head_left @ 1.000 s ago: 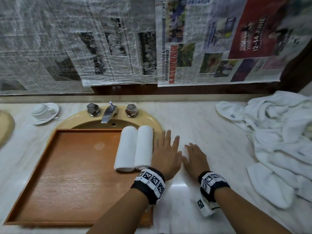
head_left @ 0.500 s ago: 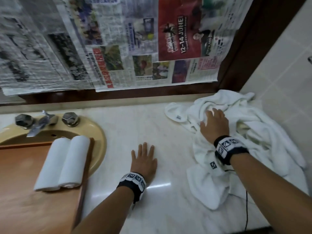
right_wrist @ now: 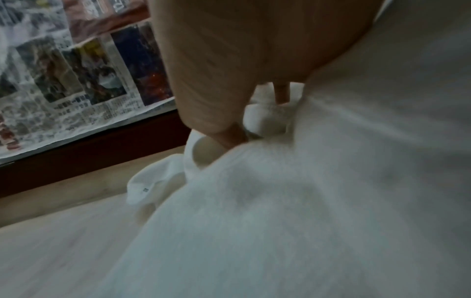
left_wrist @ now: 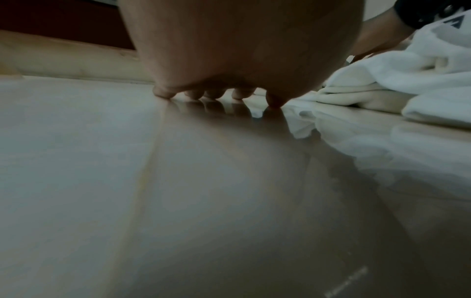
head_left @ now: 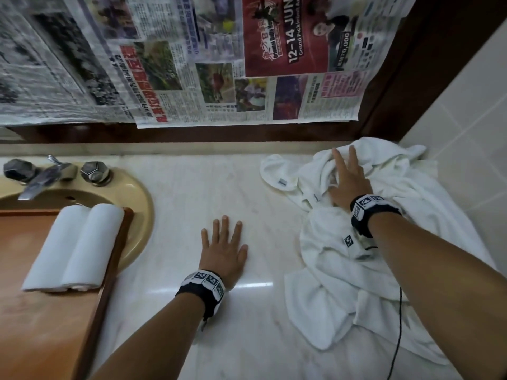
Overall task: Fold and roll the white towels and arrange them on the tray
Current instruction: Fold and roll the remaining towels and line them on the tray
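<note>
Two rolled white towels (head_left: 74,248) lie side by side at the right end of the wooden tray (head_left: 49,338). My left hand (head_left: 223,245) lies flat on the marble counter (head_left: 192,201), fingers spread, holding nothing; the left wrist view shows its fingertips (left_wrist: 216,93) pressed on the glossy stone. My right hand (head_left: 347,178) rests on top of the crumpled pile of white towels (head_left: 343,283) in the right corner, fingers stretched toward the wall. In the right wrist view its thumb (right_wrist: 229,133) dips into a fold of the towel pile (right_wrist: 280,201); no clear pinch shows.
The tray sits over a yellow sink (head_left: 137,193) with a metal faucet (head_left: 41,179). Newspaper (head_left: 192,64) covers the back wall. A tiled side wall (head_left: 466,133) closes the right corner behind the pile. A thin black cable (head_left: 397,325) hangs from my right wrist.
My right hand left the counter beside the left hand and moved right and back onto the towel pile. The head view swung right. The left hand stayed flat on the counter.
</note>
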Demonstrator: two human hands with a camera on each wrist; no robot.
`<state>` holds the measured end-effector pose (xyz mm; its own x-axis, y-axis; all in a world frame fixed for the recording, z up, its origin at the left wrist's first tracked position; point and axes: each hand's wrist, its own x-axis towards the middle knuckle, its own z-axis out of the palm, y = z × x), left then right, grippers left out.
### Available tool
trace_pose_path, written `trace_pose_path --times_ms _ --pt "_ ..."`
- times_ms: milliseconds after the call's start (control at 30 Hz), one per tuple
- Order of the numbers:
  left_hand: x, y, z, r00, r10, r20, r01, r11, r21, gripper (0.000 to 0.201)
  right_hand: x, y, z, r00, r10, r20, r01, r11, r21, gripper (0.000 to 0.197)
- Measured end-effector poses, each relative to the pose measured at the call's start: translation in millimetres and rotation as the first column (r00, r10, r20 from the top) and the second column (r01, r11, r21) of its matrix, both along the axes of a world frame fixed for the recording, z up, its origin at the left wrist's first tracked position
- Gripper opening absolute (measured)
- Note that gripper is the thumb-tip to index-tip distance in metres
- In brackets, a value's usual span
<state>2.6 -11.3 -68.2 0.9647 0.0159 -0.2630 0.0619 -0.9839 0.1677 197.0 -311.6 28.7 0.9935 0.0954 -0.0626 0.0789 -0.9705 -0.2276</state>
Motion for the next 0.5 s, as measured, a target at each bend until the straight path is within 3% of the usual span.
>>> trace_pose_path --times_ms 133,267,433,500 --pt "-1.3 -0.7 -2.1 1.000 -0.001 0.019 0.001 1.000 -0.006 0.067 19.3 -5.0 4.8 0.998 0.007 -0.062 -0.016 0.990 -0.139 0.077" --pt "-1.9 -0.8 -2.3 1.000 0.002 0.021 -0.002 1.000 -0.001 0.066 24.8 -4.7 20.4 0.996 -0.001 -0.088 -0.016 0.982 -0.190 0.046" --pt "-2.0 -1.0 -0.4 1.000 0.001 0.011 -0.001 1.000 0.002 0.067 11.3 8.8 51.7 0.952 0.007 0.306 0.002 0.999 -0.032 0.050" --pt "-2.9 -1.4 1.4 1.000 -0.001 0.005 0.000 1.000 0.014 0.066 2.9 20.2 72.6 0.925 0.017 0.378 -0.057 0.994 0.097 0.052"
